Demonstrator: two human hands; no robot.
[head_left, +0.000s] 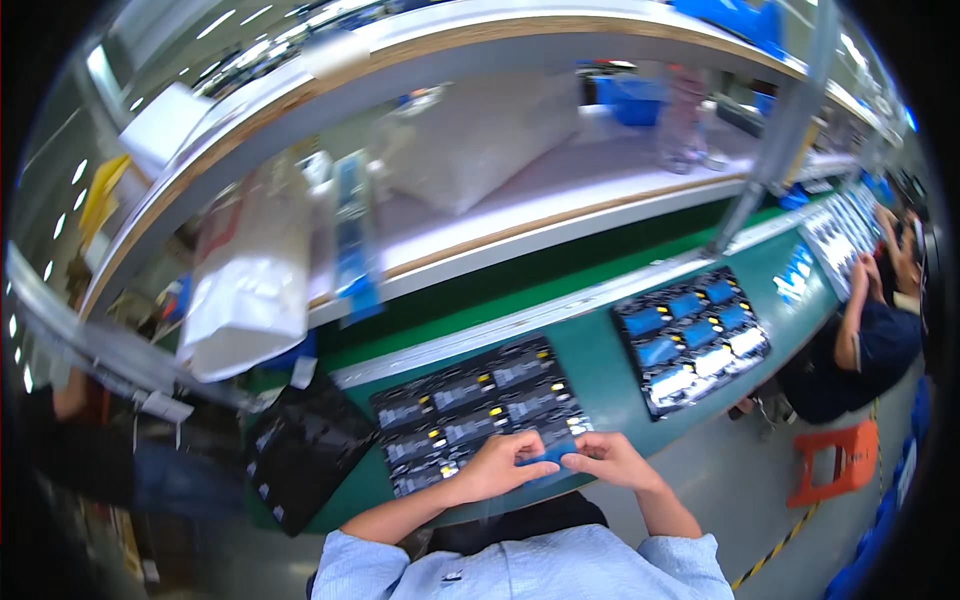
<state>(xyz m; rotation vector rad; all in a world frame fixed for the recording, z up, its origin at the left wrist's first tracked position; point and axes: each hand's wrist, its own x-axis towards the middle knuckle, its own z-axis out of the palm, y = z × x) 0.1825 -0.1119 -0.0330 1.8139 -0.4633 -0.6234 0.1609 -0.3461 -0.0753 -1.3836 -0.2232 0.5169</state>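
Both of my hands meet above the near edge of the green workbench, holding a small blue strip, perhaps film, between them. My left hand (503,466) pinches the left end of the blue strip (545,462). At its other end, my right hand (612,459) grips with thumb and fingers. Just beyond the hands lies a black tray (470,405) with rows of dark rectangular parts bearing small yellow tabs. A second black tray (690,340) sits to the right, its similar parts covered by blue pieces, some shining under the light.
A dark folded sheet or bag (308,450) lies at the bench's left. Above the bench runs a shelf (500,235) with plastic bags, a white package (250,280) and a blue bin (636,100). At the far right a person (860,330) works; an orange stool (833,462) stands nearby.
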